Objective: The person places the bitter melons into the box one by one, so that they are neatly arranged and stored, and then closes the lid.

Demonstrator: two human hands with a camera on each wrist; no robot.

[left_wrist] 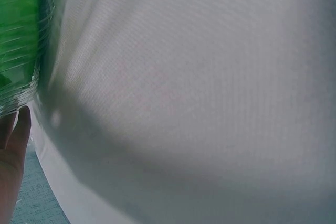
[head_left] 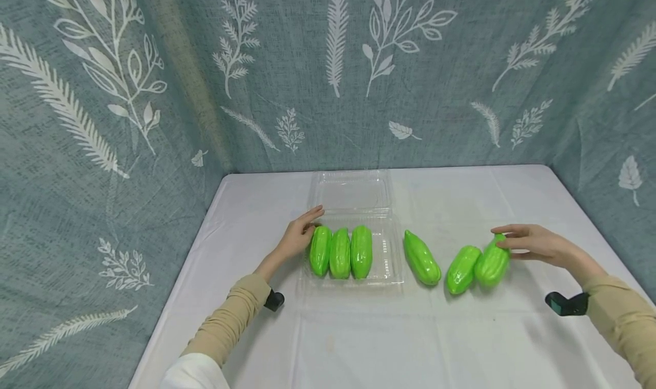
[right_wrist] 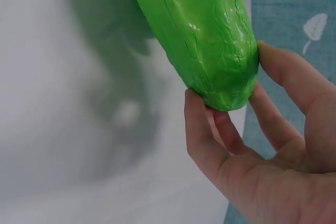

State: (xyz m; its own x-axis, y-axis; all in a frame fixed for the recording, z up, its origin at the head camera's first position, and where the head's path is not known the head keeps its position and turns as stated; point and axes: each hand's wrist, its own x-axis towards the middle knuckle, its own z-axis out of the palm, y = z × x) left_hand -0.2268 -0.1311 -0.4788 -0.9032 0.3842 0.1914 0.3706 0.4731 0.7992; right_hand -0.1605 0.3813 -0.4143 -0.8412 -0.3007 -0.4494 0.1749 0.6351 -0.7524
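Note:
My right hand (head_left: 535, 244) holds a glossy, ribbed green gourd (right_wrist: 199, 35) by one end, thumb and fingertips around the tip. In the head view this gourd overlaps another green gourd (head_left: 463, 269) on its left. A further gourd (head_left: 421, 258) lies slanted beside the clear plastic box (head_left: 386, 269). Three gourds (head_left: 340, 253) sit side by side within the box's left and middle part. At the box's upper left side is my left hand (head_left: 297, 235), its forefinger stretched out over the edge. The left wrist view shows straight fingertips (left_wrist: 23, 116) right at the ridged box wall.
The box's clear lid (head_left: 351, 191) lies folded open toward the back. A white cloth (head_left: 369, 343) covers the table. Patterned blue-grey curtains (head_left: 307, 64) hang behind it and along both sides. Dark wrist cameras (head_left: 566, 303) stick out below both wrists.

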